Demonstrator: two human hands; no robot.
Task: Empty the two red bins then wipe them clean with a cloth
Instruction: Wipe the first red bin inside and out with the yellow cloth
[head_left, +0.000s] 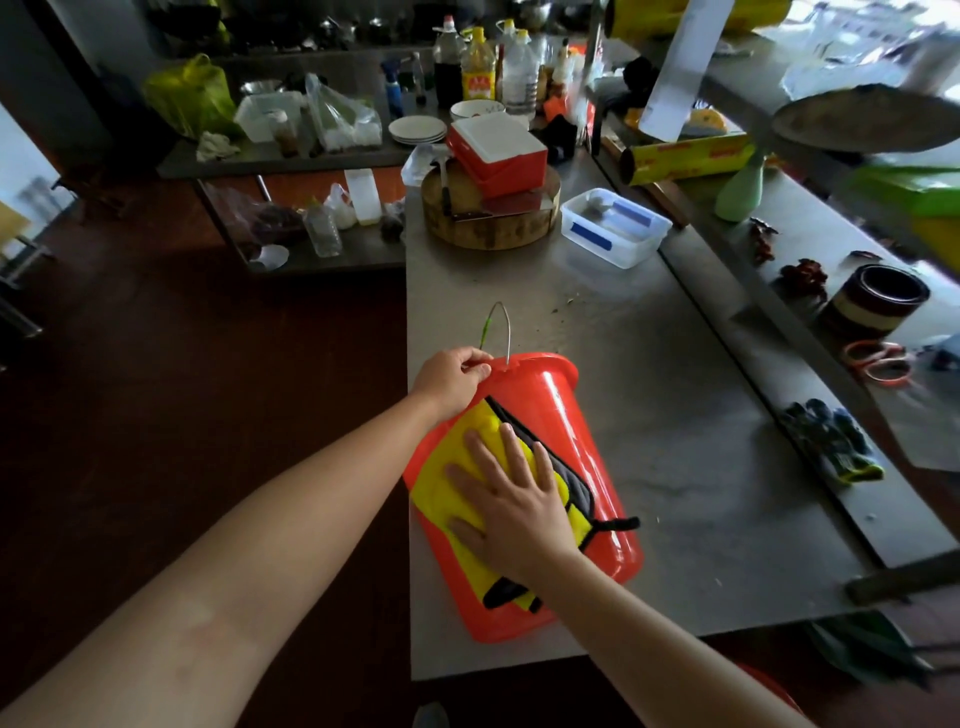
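Note:
A red bin (582, 441) lies on its side near the front left corner of the steel table (649, 364), its rim pointing away from me and its wire handle (498, 327) sticking out beyond the rim. My left hand (454, 376) grips the bin's rim at the handle joint. My right hand (511, 501) lies flat, fingers spread, pressing a yellow cloth with black trim (457, 467) against the bin's upturned side. A sliver of another red object (769, 688) shows below the table edge by my right arm.
A round wooden chopping block (488, 218) with a red-and-white box (498, 150) on it stands at the table's far end, beside a clear plastic container (615, 226). Dark gloves (831, 441), scissors (878, 361) and a brown jar (878, 299) lie along the right ledge.

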